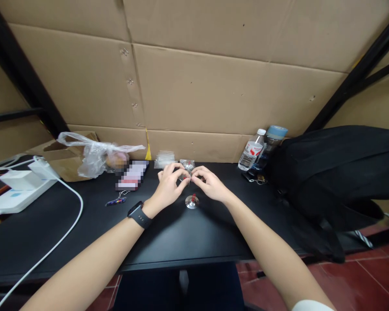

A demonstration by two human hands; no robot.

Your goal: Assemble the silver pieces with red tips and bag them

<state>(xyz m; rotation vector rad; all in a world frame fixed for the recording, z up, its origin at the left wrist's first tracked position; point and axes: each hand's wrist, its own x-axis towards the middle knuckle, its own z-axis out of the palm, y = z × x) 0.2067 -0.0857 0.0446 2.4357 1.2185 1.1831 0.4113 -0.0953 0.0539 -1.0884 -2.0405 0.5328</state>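
Note:
On the black desk, just below my hands, lies a small shiny silver disc [191,203], with a red cord loop standing up from its middle. Above and behind it, my left hand [172,183] has thumb and fingers closed around a second small silver disc [189,178], seen nearly edge-on. Facing it from the other side, my right hand [209,183] is pinched at the disc's middle, where a bit of red shows; what exactly the fingertips grip is too small to make out. A black watch is on the left wrist. Beyond the fingers sits a clear packet [188,164] with silvery contents, partly hidden.
Clear plastic bags [164,159] lie at the back. Leftward are a phone [132,175], a keyring tag [116,201], a plastic bag [94,157], a cardboard box [66,166] and a power strip [29,190]. Rightward stand a water bottle [252,151] and a black backpack [337,172].

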